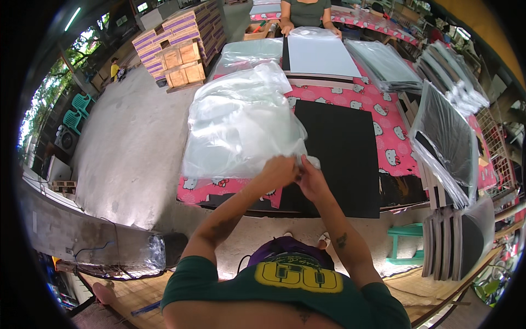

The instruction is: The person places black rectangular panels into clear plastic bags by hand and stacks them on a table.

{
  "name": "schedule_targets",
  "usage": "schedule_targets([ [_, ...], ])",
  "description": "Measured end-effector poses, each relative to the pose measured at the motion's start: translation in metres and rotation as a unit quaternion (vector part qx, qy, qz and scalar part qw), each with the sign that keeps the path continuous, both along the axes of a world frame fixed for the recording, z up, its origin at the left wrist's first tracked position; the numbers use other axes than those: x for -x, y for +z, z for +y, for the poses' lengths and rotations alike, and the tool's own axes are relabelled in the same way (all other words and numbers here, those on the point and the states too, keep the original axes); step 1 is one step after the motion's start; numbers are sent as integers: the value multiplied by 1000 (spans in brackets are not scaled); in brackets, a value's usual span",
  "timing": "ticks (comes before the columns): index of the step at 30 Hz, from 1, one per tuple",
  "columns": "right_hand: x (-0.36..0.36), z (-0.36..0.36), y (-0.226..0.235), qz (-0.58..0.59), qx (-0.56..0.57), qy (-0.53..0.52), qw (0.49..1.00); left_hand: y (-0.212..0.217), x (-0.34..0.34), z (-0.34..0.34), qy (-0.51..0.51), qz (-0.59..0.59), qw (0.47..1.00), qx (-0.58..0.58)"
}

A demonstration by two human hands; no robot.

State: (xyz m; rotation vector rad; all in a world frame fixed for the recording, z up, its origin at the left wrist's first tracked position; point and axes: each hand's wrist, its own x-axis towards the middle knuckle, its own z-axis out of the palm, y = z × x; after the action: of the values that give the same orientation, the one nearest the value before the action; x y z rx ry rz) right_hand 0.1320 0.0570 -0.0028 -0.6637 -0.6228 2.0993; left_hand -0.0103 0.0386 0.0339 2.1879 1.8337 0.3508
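A stack of clear plastic bags [235, 120] lies on the left half of the table in front of me. At the stack's near right corner my left hand [280, 170] and my right hand [312, 180] come together, fingers closed on the plastic. A bunched bit of bag sticks out above my right fingers. Under and beside my hands lies a large flat black board [342, 159], with my right hand over its left part. The exact grip of the left fingers is partly hidden by the hand itself.
A pink patterned cloth [392, 159] covers the table. Plastic-wrapped panels [446, 137] lean along the right side. Across the table, a person [307, 13] handles a white sheet [320, 55]. Stacked boxes [186, 38] stand at the far left, a green stool [405, 244] at the near right.
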Motion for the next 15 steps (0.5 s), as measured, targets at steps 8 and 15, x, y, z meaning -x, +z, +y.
schedule_targets([
  [8,-132,-7,54,-124,-83,-269,951,-15,124,73,136,-142,963,-184],
  [15,-159,-21,20,-215,47,-273,936,-89,189,225,233,81,968,-40],
])
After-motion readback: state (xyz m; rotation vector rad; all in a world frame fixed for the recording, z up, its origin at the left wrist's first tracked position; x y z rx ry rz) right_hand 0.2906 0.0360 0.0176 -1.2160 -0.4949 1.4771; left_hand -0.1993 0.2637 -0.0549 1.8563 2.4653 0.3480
